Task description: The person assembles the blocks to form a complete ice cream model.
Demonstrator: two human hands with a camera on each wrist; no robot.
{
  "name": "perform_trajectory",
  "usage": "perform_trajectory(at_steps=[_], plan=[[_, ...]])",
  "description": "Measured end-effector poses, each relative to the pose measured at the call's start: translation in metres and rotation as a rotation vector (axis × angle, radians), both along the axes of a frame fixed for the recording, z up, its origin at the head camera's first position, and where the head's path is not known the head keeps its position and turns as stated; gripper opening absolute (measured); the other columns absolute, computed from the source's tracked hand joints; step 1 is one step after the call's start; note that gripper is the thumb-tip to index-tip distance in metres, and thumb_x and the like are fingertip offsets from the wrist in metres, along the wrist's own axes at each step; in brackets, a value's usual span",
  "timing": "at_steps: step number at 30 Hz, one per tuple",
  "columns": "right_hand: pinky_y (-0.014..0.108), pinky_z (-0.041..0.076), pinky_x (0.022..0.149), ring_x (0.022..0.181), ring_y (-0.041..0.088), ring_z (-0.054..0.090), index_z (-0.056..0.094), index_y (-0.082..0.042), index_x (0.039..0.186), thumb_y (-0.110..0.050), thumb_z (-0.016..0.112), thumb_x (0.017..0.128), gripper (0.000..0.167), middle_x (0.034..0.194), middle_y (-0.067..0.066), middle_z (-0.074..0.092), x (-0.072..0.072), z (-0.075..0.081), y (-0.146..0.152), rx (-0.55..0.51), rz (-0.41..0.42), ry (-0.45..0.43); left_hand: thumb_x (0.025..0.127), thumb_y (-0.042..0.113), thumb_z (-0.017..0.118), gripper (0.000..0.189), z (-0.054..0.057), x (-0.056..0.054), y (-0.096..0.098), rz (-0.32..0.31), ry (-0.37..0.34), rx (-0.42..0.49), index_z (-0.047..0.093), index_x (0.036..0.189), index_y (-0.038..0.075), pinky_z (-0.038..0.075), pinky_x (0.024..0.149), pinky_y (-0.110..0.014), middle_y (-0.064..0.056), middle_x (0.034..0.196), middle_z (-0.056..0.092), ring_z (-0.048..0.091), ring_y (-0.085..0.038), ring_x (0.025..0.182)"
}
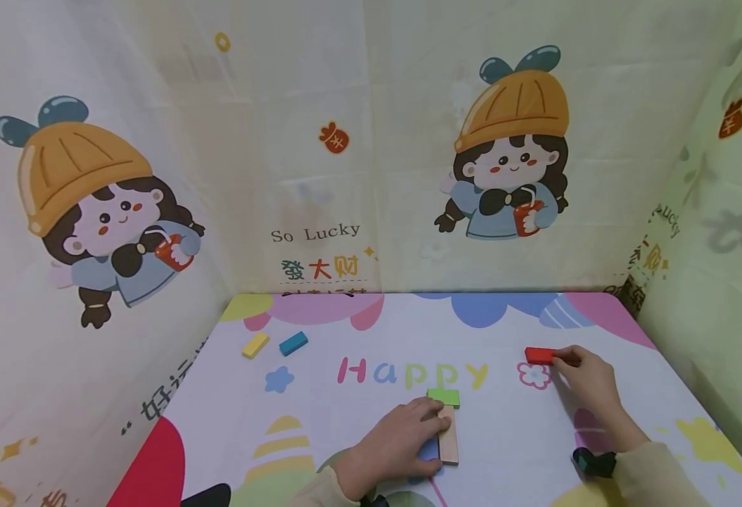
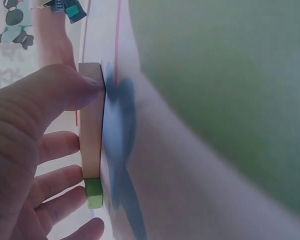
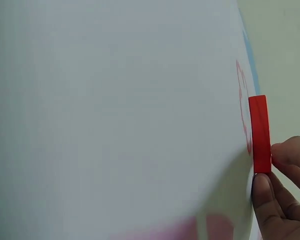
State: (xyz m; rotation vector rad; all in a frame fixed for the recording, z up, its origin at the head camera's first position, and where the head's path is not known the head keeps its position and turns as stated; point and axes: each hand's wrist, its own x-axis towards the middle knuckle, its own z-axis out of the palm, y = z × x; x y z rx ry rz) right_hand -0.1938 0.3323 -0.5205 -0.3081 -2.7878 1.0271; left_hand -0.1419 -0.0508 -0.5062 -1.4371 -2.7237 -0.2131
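Note:
My left hand [image 1: 403, 436] lies over a plain wooden block [image 1: 448, 440] and touches it, the fingers fairly straight. A small green block [image 1: 443, 398] meets the far end of the wooden one, forming a T. In the left wrist view the thumb rests on the wooden block [image 2: 91, 135], and fingertips reach the green block [image 2: 94, 192]. My right hand [image 1: 589, 384] pinches one end of a red block [image 1: 538, 355] by the printed flower. From the right wrist, thumb and fingers [image 3: 264, 190] show at the end of the red block [image 3: 260, 132].
A yellow block [image 1: 255, 346] and a blue block [image 1: 293, 343] lie side by side at the back left of the printed tabletop [image 1: 371, 338]. Patterned cloth [image 1: 403, 155] hangs behind and at both sides. A black object [image 1: 209, 495] shows at the front left.

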Motion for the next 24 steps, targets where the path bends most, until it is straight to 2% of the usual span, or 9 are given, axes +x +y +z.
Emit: perform_trajectory(at_steps=[3, 6, 10, 15, 24], plan=[[0.050, 0.055, 0.083, 0.104, 0.044, 0.061, 0.066, 0.006, 0.120, -0.020, 0.064, 0.099, 0.034, 0.116, 0.031, 0.067, -0.003, 0.002, -0.009, -0.024, -0.005, -0.022, 0.089, 0.046, 0.075, 0.057, 0.000, 0.000, 0.000, 0.002, -0.011, -0.008, 0.062, 0.140, 0.024, 0.049, 0.105, -0.029, -0.002, 0.146, 0.056, 0.050, -0.015, 0.135], [0.039, 0.057, 0.075, 0.103, 0.042, 0.060, 0.065, 0.006, 0.122, -0.020, 0.064, 0.100, 0.035, 0.117, 0.031, 0.067, -0.005, 0.005, -0.017, -0.051, -0.009, -0.043, 0.090, 0.047, 0.075, 0.057, 0.000, 0.000, 0.001, 0.001, -0.014, -0.012, 0.062, 0.140, 0.025, 0.048, 0.105, -0.030, -0.001, 0.146, 0.056, 0.050, -0.014, 0.135], [0.026, 0.051, 0.065, 0.100, 0.037, 0.058, 0.065, 0.006, 0.124, -0.020, 0.063, 0.100, 0.035, 0.117, 0.030, 0.066, -0.006, 0.006, -0.025, -0.086, 0.003, -0.065, 0.089, 0.047, 0.075, 0.056, 0.000, -0.001, 0.000, -0.003, -0.004, -0.011, 0.062, 0.139, 0.024, 0.049, 0.104, -0.030, -0.002, 0.145, 0.056, 0.051, -0.014, 0.135], [0.027, 0.049, 0.064, 0.096, 0.035, 0.058, 0.066, 0.007, 0.121, -0.019, 0.064, 0.099, 0.034, 0.115, 0.030, 0.067, -0.008, 0.008, -0.035, -0.088, 0.015, -0.059, 0.090, 0.046, 0.075, 0.057, 0.000, -0.001, -0.001, -0.006, -0.004, -0.009, 0.062, 0.140, 0.024, 0.049, 0.105, -0.030, -0.002, 0.146, 0.056, 0.051, -0.015, 0.135], [0.026, 0.051, 0.060, 0.083, 0.026, 0.059, 0.068, 0.005, 0.121, -0.021, 0.064, 0.100, 0.034, 0.106, 0.022, 0.070, -0.009, 0.008, -0.064, -0.138, 0.037, -0.070, 0.093, 0.049, 0.072, 0.058, 0.001, 0.001, -0.001, 0.023, -0.057, -0.038, 0.058, 0.144, 0.026, 0.047, 0.107, -0.034, 0.001, 0.150, 0.052, 0.047, -0.014, 0.138]])
